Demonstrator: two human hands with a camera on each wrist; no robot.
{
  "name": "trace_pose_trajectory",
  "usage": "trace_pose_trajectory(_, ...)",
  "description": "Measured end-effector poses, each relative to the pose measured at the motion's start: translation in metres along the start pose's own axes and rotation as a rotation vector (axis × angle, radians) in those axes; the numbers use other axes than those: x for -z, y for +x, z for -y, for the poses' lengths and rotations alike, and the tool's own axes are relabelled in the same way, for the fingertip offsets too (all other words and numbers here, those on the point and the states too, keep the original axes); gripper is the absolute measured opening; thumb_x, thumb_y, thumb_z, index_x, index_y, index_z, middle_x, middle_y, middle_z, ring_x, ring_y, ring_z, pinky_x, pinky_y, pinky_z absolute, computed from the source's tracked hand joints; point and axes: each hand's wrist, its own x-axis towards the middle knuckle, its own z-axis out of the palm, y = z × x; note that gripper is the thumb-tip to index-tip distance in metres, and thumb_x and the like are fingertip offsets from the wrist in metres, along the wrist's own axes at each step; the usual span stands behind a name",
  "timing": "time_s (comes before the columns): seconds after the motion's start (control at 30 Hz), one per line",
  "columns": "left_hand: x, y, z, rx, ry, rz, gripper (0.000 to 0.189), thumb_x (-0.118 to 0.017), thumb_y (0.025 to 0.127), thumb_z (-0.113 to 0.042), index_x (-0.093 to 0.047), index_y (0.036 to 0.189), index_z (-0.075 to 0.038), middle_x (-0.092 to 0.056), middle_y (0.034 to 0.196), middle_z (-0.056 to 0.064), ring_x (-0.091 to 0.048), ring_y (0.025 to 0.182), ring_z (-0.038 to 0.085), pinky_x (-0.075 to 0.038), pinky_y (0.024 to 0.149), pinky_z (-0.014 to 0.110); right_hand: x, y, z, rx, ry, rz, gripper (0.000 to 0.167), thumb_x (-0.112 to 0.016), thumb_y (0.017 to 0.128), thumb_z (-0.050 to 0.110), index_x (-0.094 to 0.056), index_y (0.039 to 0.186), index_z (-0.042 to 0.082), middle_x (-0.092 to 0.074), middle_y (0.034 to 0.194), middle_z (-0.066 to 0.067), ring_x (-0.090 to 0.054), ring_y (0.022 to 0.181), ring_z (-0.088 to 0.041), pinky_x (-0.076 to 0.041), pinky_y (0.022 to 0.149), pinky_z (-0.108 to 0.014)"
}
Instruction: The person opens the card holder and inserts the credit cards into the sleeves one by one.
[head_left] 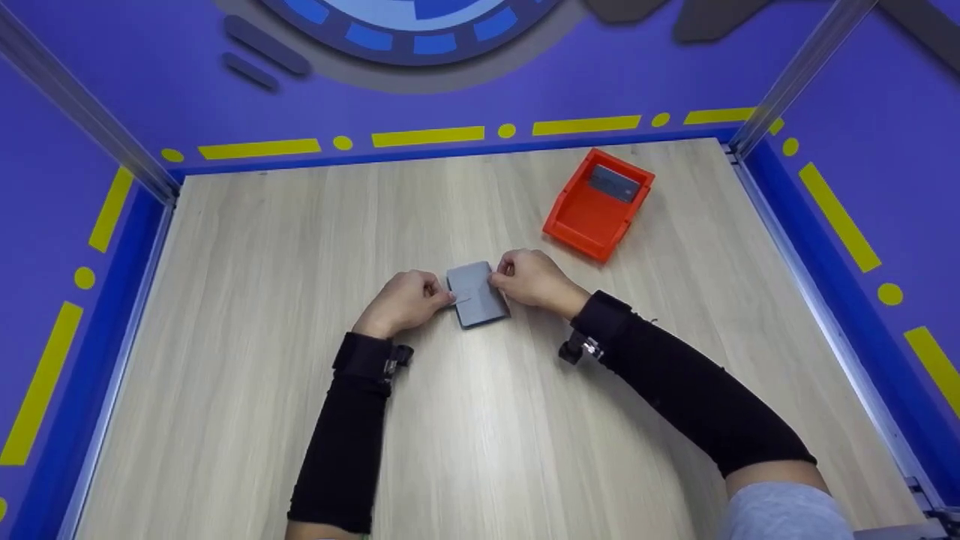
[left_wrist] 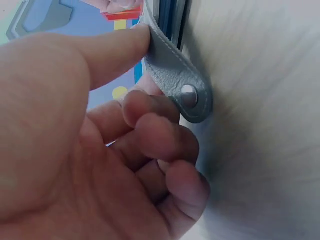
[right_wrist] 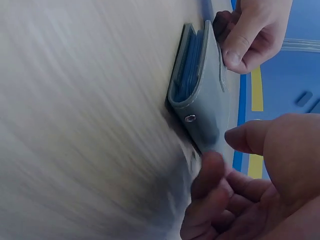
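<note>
A small grey card wallet lies folded on the table between the two hands, its blue inner sleeves showing at the open end in the right wrist view. My left hand pinches the wallet's strap between thumb and forefinger, the other fingers loosely curled below. A metal snap sits on the strap's rounded tip. At the wallet's right side, by the folded spine, my right hand holds the edge between thumb and forefinger. The matching snap stud shows on the spine.
A red-orange open bin stands at the back right of the wooden table, with a dark grey card inside. Blue panels with yellow marks enclose the table at the back and sides.
</note>
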Motion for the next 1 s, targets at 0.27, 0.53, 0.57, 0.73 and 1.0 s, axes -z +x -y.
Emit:
trace_pose_trajectory(0.27, -0.0047, 0.0017, -0.0015, -0.006, 0.027, -0.019, 0.031, -0.075, 0.105, -0.036, -0.070, 0.082, -0.015, -0.058, 0.076, -0.007, -0.052, 0.068, 0.014, -0.039, 0.066, 0.029, -0.0022, 0.0023, 0.0079, -0.035, 0.006, 0.006, 0.038, -0.070, 0.101, 0.035, -0.079, 0.124, 0.006, -0.078, 0.101, -0.006, -0.068, 0.085, -0.020, -0.048, 0.073, -0.028)
trace_pose_trajectory(0.53, -0.0052, 0.0027, -0.0037, 0.014, 0.058, -0.011, 0.031, -0.075, 0.105, -0.035, -0.071, 0.084, -0.013, -0.059, 0.077, -0.005, -0.052, 0.068, 0.015, -0.039, 0.065, 0.030, -0.0008, 0.0032, 0.0073, -0.141, 0.133, 0.076, 0.028, -0.071, 0.103, 0.033, -0.076, 0.118, 0.010, -0.069, 0.082, 0.000, -0.066, 0.069, -0.013, -0.054, 0.061, -0.025)
trace_pose_trajectory(0.57, -0.0052, 0.0028, -0.0038, 0.015, 0.061, -0.012, 0.031, -0.075, 0.105, -0.035, -0.070, 0.084, -0.013, -0.059, 0.077, -0.005, -0.052, 0.068, 0.015, -0.039, 0.065, 0.030, -0.0009, 0.0030, 0.0070, -0.151, 0.159, 0.085, 0.026, -0.071, 0.103, 0.033, -0.075, 0.116, 0.011, -0.067, 0.082, 0.000, -0.066, 0.069, -0.013, -0.056, 0.061, -0.025)
trace_pose_trajectory(0.73, -0.0052, 0.0027, -0.0035, 0.012, 0.071, -0.017, 0.031, -0.075, 0.105, -0.034, -0.070, 0.083, -0.013, -0.059, 0.076, -0.005, -0.052, 0.067, 0.015, -0.039, 0.065, 0.030, -0.0034, 0.0029, 0.0059, -0.155, 0.264, 0.110, 0.023, -0.072, 0.101, 0.029, -0.070, 0.113, 0.009, -0.064, 0.086, -0.001, -0.067, 0.071, -0.014, -0.061, 0.065, -0.029)
trace_pose_trajectory(1.0, -0.0062, 0.0018, -0.0063, 0.018, 0.048, -0.008, 0.031, -0.077, 0.104, -0.035, -0.073, 0.083, -0.013, -0.061, 0.077, -0.006, -0.053, 0.069, 0.015, -0.040, 0.066, 0.030, -0.0033, 0.0017, 0.0043, -0.147, 0.359, 0.099, 0.028, -0.077, 0.098, 0.024, -0.068, 0.119, 0.007, -0.062, 0.091, 0.001, -0.061, 0.076, -0.013, -0.053, 0.064, -0.025)
